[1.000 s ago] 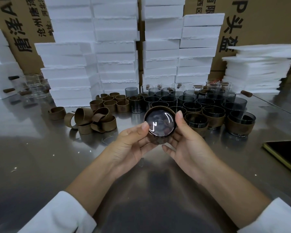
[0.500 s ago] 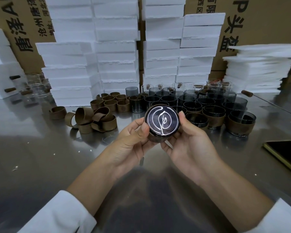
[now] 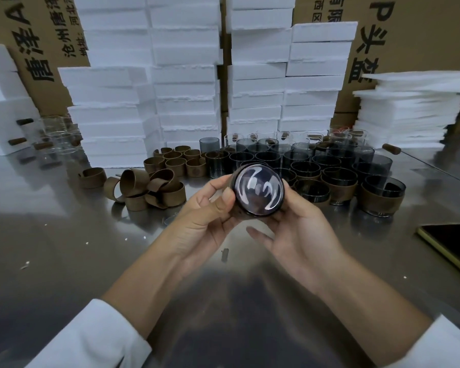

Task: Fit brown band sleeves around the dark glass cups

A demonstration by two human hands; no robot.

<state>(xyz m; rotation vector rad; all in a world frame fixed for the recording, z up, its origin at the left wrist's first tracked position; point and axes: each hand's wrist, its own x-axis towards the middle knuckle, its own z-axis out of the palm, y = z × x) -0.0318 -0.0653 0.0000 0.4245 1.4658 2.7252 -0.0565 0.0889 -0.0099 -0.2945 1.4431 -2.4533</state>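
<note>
Stacks of white foam blocks (image 3: 186,83) line the back of the steel tabletop (image 3: 64,248), with printed cardboard boxes (image 3: 414,35) behind them. Thin foam sheets (image 3: 409,112) are piled at the right. Clear glass cups (image 3: 56,139) cluster at the far left, and a dark-screened phone (image 3: 452,243) lies at the right edge.

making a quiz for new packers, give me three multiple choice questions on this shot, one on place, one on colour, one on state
1. The dark glass cup is A) set down B) held by one hand C) held by both hands
2. The loose brown bands lie A) right of the cup B) left of the cup C) inside the cup
3. The foam blocks are A) white B) green C) red
Answers: C, the left hand and right hand both grip it; B, they pile left of the cup; A, the stacks look white.
</note>
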